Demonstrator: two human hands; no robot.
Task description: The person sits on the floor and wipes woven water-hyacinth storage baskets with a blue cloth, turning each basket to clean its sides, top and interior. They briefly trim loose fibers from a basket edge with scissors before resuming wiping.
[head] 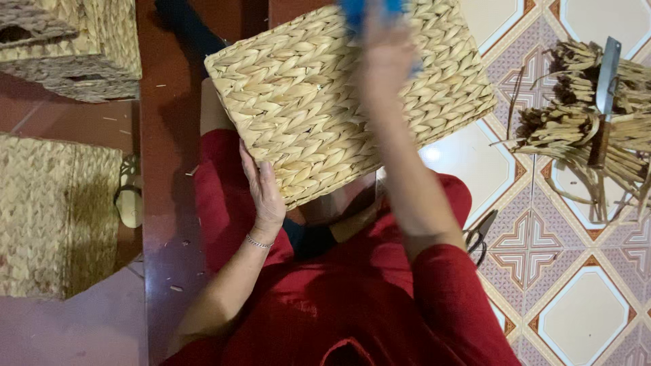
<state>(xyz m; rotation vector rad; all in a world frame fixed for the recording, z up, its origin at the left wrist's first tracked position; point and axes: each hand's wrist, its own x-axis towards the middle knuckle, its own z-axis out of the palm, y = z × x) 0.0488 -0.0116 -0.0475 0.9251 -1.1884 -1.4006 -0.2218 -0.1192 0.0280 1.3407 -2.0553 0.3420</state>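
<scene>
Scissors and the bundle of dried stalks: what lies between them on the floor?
Head view: only bare patterned floor tiles lie between the scissors and the bundle of dried stalks.

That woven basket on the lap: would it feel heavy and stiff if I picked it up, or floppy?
Probably light for its size: the woven basket is plaited from dried straw-like strands, and the left hand steadies its edge with flat fingers alone. Likely fairly stiff, since its flat face and corners keep a boxy shape while tilted. Its rough weave should not slip easily.

Single head-worn view, looking steeply down, close over the lap and woven basket, tiled floor beyond
</scene>
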